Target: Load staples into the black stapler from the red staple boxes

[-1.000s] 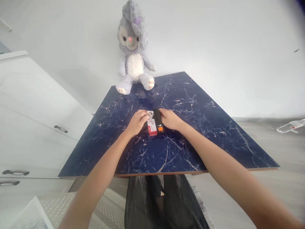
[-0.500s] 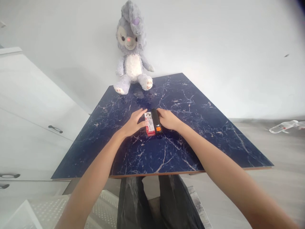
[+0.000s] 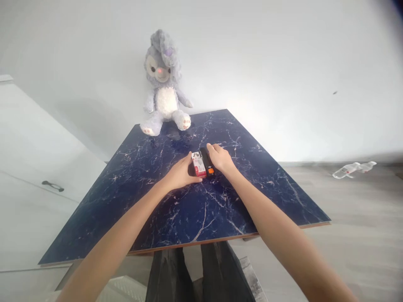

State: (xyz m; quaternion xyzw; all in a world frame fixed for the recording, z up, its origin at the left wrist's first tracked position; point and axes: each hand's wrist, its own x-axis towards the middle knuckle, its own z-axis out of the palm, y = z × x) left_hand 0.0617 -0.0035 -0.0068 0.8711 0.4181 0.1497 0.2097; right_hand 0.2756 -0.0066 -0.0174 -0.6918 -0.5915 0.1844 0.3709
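A small red-and-white printed box (image 3: 199, 165) lies on the dark blue marbled table (image 3: 176, 226). Against its right side is a black oblong item with an orange part (image 3: 207, 161) at its near end; its exact kind is unclear. My left hand (image 3: 182, 172) grips the box from the left, thumb along the near end and fingers at the far end. Just right of the black item rests my right hand (image 3: 221, 158), its fingers loosely bent and apart from a grip. Whether its thumb side touches the black item I cannot tell.
A grey plush toy (image 3: 165, 88) sits at the table's far left edge against the wall. White cabinet (image 3: 34, 159) fronts stand to the left. On the floor at right lies a clear plastic bottle (image 3: 346, 170).
My left hand has closed from spread fingers onto the box. My right hand has eased off the black item's side. The camera view has shifted, moving the toy lower in view.
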